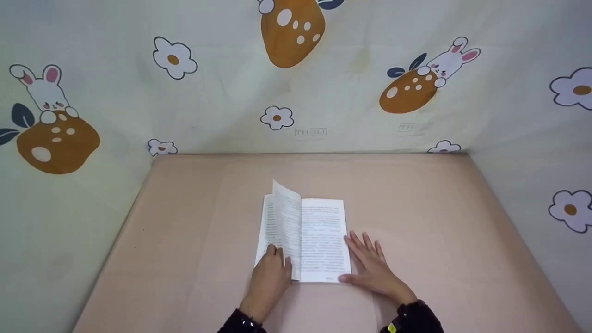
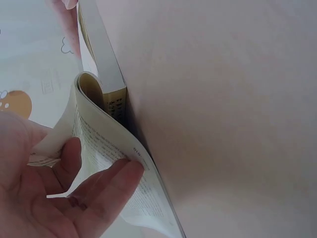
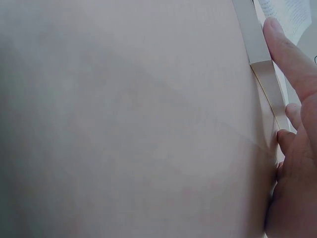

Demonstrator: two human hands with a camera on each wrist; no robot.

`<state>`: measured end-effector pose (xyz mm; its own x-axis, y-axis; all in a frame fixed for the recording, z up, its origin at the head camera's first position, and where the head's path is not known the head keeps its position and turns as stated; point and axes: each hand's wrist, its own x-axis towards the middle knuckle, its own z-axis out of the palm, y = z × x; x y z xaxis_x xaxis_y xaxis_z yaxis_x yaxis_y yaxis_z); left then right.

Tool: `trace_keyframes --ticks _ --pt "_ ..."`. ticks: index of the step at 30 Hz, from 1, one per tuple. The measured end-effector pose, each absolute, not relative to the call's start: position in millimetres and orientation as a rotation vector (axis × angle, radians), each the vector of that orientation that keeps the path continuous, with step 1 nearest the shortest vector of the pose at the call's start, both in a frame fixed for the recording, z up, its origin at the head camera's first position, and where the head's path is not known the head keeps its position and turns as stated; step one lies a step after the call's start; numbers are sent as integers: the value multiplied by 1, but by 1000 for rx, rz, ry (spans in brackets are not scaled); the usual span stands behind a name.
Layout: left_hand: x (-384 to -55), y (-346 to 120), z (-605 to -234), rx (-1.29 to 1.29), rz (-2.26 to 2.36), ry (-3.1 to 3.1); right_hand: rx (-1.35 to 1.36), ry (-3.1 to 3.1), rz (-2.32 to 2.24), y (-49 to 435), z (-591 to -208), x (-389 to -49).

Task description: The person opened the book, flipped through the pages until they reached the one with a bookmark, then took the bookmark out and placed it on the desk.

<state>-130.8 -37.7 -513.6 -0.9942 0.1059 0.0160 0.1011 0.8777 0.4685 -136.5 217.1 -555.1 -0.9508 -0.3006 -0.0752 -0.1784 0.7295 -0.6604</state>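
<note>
An open book (image 1: 323,240) lies on the table with printed text on both sides. One leaf (image 1: 287,222) stands up from the left side, its top corner raised and curving. My left hand (image 1: 270,280) pinches this leaf near its lower part between thumb and curled finger. In the left wrist view, other fingertips (image 2: 131,173) of that hand rest on the printed left page, and the paper bends in a loop near the spine. My right hand (image 1: 374,270) is spread at the book's right edge, thumb on the lower right corner, fingers along the side of the page block (image 3: 262,74).
The pinkish-beige tabletop (image 1: 185,231) surrounds the book. Behind it and at both sides hangs a pale cloth (image 1: 222,92) printed with rabbits, brown fruit and flowers. Dark sleeves (image 1: 243,321) cover both wrists.
</note>
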Motion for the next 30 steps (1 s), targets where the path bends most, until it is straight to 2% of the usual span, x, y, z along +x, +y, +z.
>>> trace_keyframes --ticks 12,22,30 --pt "-132 -33 -512 127 698 3078 -383 2737 -1041 218 -555 -137" --pt "-137 -33 -511 39 885 3000 -413 2766 -1056 219 -557 -137" --pt "-135 -36 -514 182 734 3136 -418 2765 -1059 218 -557 -137"
